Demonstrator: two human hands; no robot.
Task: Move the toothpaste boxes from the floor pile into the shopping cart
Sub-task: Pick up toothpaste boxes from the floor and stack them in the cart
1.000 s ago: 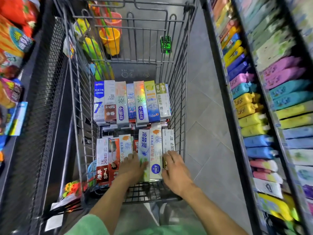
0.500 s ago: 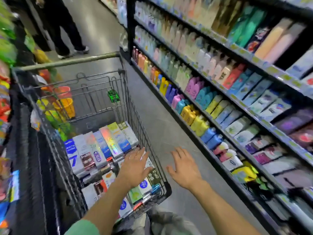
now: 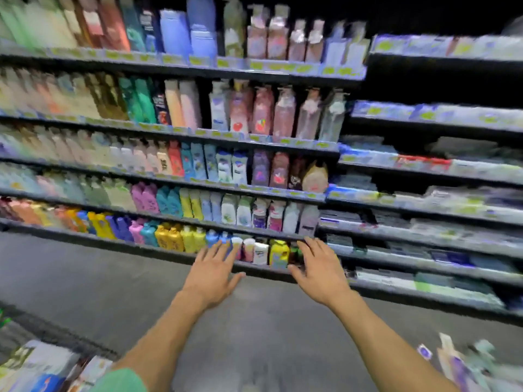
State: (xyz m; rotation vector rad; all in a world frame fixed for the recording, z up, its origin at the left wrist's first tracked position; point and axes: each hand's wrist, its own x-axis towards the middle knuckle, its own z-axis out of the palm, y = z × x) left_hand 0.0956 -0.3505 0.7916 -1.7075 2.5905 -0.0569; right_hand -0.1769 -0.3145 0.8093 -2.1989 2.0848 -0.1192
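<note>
My left hand [image 3: 212, 273] and my right hand [image 3: 319, 273] are stretched out in front of me with fingers spread, holding nothing, above the grey floor. The view is blurred by motion. At the bottom left, the toothpaste boxes in the shopping cart [image 3: 42, 366] show as a blurred patch of colours, with a dark edge of the cart [image 3: 56, 335] above them. A blurred heap of toothpaste boxes [image 3: 464, 363] lies on the floor at the bottom right, to the right of my right forearm.
A tall shelf unit [image 3: 169, 193] full of coloured bottles fills the view ahead. To its right, shelves [image 3: 424, 222] hold flat packs. Grey floor [image 3: 113, 278] runs between me and the shelves.
My view has swung right, from the cart to the shelves. Both hands left the boxes in the cart and now hang open over the floor. The floor pile has come into view at right.
</note>
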